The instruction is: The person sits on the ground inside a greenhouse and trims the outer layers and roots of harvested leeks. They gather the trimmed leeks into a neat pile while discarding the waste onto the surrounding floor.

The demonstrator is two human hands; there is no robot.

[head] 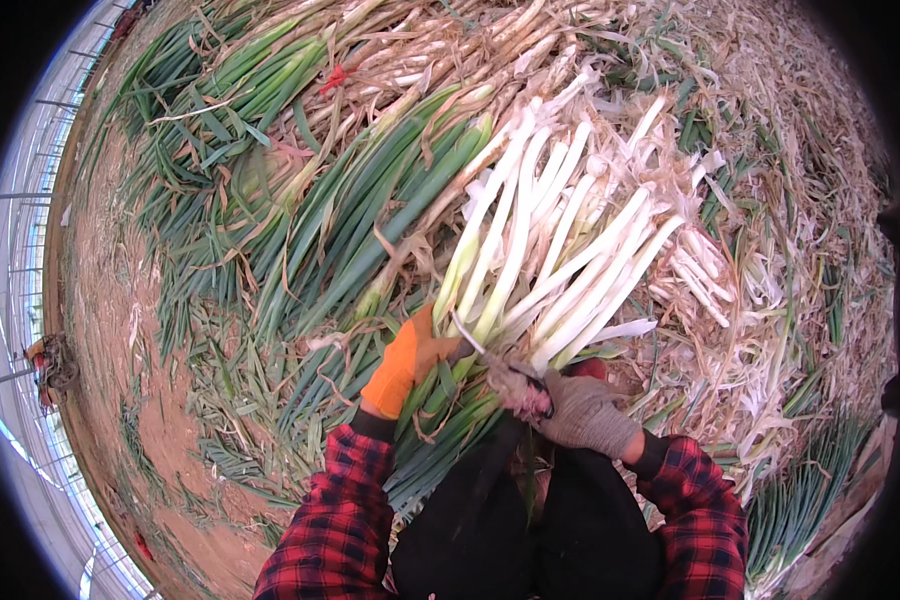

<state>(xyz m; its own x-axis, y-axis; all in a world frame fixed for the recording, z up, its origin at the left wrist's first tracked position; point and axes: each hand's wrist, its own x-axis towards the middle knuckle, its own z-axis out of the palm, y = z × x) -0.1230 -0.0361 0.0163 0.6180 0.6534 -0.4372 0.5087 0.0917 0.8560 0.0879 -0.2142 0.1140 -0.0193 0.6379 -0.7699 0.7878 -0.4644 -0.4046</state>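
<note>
My left hand, in an orange glove, rests at the near end of the white spring onion stalks, its fingers against their green part. In a grey knitted glove, my right hand is closed around a sickle-like tool with a wrapped handle. The tool's thin curved metal part points toward my left fingers. Green leaves of the bundle hang down between my hands over my knees. What my left fingertips grip is partly hidden by leaves.
Unpeeled spring onions with long green leaves lie in piles ahead and left, with a red tie among them. Peeled skins and leaf scraps cover the ground at right. Another green bunch lies at lower right. A pale greenhouse wall curves along the left.
</note>
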